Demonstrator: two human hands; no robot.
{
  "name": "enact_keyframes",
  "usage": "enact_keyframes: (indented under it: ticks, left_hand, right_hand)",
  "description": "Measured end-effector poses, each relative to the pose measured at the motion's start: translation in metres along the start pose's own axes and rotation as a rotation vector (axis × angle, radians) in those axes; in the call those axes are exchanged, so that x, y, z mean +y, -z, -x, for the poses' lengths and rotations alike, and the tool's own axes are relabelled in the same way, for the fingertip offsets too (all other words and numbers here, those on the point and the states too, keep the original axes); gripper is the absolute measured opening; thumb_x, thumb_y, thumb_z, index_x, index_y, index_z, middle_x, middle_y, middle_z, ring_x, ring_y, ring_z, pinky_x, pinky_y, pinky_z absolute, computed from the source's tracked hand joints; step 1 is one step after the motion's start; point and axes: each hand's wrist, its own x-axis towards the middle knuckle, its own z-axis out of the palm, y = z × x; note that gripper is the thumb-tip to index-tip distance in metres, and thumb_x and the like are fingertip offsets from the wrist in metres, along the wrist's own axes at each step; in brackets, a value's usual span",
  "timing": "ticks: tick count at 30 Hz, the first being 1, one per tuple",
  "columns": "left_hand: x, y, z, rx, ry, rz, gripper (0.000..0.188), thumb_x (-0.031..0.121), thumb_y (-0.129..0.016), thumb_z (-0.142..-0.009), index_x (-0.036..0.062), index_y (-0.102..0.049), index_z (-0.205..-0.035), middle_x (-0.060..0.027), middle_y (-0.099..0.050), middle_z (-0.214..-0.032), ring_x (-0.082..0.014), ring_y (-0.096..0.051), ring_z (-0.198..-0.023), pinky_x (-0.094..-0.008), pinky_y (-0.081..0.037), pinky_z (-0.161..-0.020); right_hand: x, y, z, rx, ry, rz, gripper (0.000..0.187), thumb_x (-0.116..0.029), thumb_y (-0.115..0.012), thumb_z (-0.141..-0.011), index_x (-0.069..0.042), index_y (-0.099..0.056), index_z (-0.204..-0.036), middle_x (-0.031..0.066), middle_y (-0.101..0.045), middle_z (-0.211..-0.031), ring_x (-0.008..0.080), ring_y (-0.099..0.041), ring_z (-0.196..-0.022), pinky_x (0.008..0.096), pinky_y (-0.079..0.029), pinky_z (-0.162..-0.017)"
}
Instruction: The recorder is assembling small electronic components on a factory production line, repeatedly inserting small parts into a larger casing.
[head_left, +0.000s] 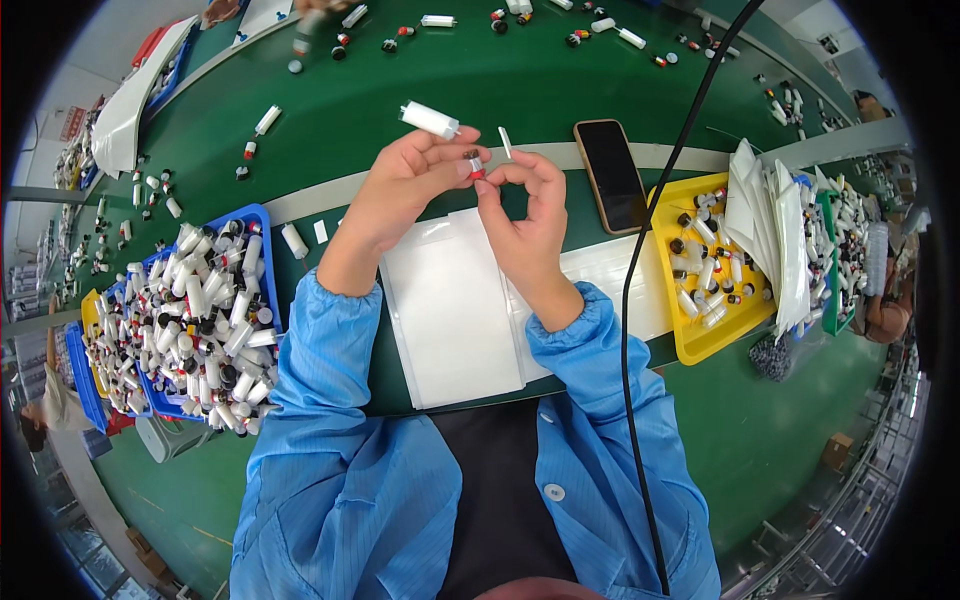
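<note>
In front of me my left hand is closed, thumb and fingers pinching a small fitting with a dark top, a clear middle and a red lower ring. A white cylinder with clear ends sits at that hand's fingertips, apparently held by the outer fingers. My right hand is closed too; its thumb and index fingertip meet the fitting's red end. From its fingers a thin white stick points up. Below both hands lie white sheets on the green table.
A blue bin heaped with white cylinders stands at left. At right are a phone and a yellow tray of similar parts. A black cable crosses the right side. Loose parts lie on the green belt beyond.
</note>
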Motion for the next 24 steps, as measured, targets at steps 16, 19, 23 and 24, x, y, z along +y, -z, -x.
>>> enact_keyframes:
  ticks: [16,19,23,24]
  left_hand:
    - [0.001,-0.002,0.002,-0.027,-0.089,-0.063,0.038,-0.001,-0.055,-0.097,-0.0037,-0.049,-0.135,-0.0135,-0.065,-0.121,-0.0194,-0.064,-0.111,-0.0329,-0.054,-0.098]
    - [0.001,-0.004,0.003,-0.061,-0.089,-0.06,0.038,-0.003,-0.054,-0.097,-0.0041,-0.049,-0.135,-0.0135,-0.063,-0.125,-0.0194,-0.063,-0.113,-0.0337,-0.053,-0.099]
    - [-0.003,-0.002,0.002,-0.089,-0.118,-0.053,0.039,-0.005,-0.053,-0.096,-0.0044,-0.049,-0.135,-0.0133,-0.059,-0.131,-0.0192,-0.061,-0.117,-0.0348,-0.053,-0.1]
    - [-0.004,-0.002,0.002,-0.093,-0.125,-0.05,0.039,-0.006,-0.053,-0.096,-0.0043,-0.049,-0.135,-0.0133,-0.058,-0.132,-0.0192,-0.061,-0.118,-0.035,-0.052,-0.1]
  right_hand:
    - [-0.007,0.022,-0.019,-0.101,-0.434,-0.564,0.014,0.001,-0.065,-0.092,0.003,-0.064,-0.106,0.007,-0.068,-0.096,0.0106,-0.063,-0.083,0.023,-0.051,-0.077]
    - [-0.007,0.021,-0.02,-0.12,-0.526,-0.597,0.012,0.0,-0.067,-0.091,0.004,-0.066,-0.102,0.0066,-0.068,-0.092,0.0104,-0.063,-0.081,0.0232,-0.051,-0.075]
    - [-0.009,0.017,-0.022,-0.092,-0.577,-0.532,0.011,-0.001,-0.068,-0.091,0.004,-0.067,-0.101,0.0056,-0.068,-0.089,0.0092,-0.062,-0.078,0.0221,-0.051,-0.073]
    - [-0.008,0.016,-0.021,-0.096,-0.576,-0.517,0.011,-0.002,-0.068,-0.091,0.004,-0.067,-0.101,0.0056,-0.069,-0.089,0.0088,-0.062,-0.078,0.0217,-0.05,-0.073]
